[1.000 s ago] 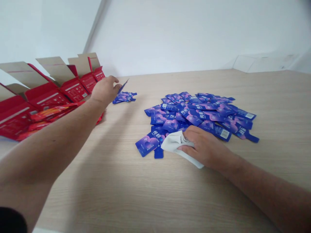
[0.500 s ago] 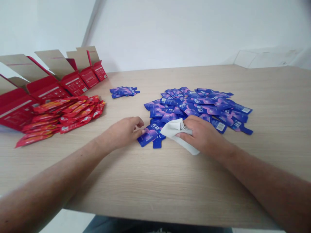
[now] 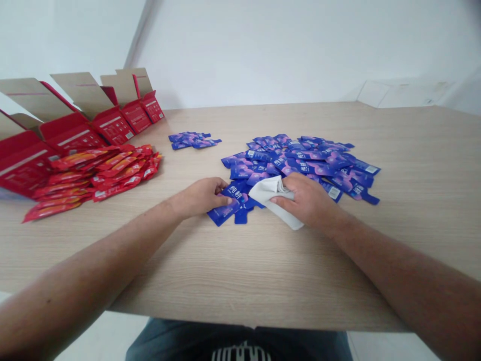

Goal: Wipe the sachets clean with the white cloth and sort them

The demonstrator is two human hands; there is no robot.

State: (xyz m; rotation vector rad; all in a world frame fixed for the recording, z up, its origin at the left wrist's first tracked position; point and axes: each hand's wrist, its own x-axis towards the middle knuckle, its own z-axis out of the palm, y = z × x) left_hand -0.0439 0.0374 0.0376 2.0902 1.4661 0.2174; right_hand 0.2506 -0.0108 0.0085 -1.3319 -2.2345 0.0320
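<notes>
My left hand (image 3: pixel 206 196) is closed on the left edge of a blue-purple sachet (image 3: pixel 226 210), thumb on top. The sachet lies tilted at the near left side of a heap of similar sachets (image 3: pixel 300 163). In my right hand (image 3: pixel 306 198) is a folded white cloth (image 3: pixel 272 197), gripped between thumb and fingers. The cloth hangs over the near edge of the heap, and its lower corner points toward me. Whether it touches the sachets under it I cannot tell. Several more blue sachets (image 3: pixel 191 140) lie in a small group farther back on the left.
Red packets (image 3: pixel 108 173) are piled at the left. Behind them stands a row of red cardboard boxes (image 3: pixel 112 125) with raised flaps. All rest on a wooden table (image 3: pixel 240 271), whose far edge meets a white wall (image 3: pixel 263 55).
My left hand has closed on the near-left sachet and turned it more steeply. In the small far group, one sachet now lies farther right. My right hand keeps the cloth, almost unmoved.
</notes>
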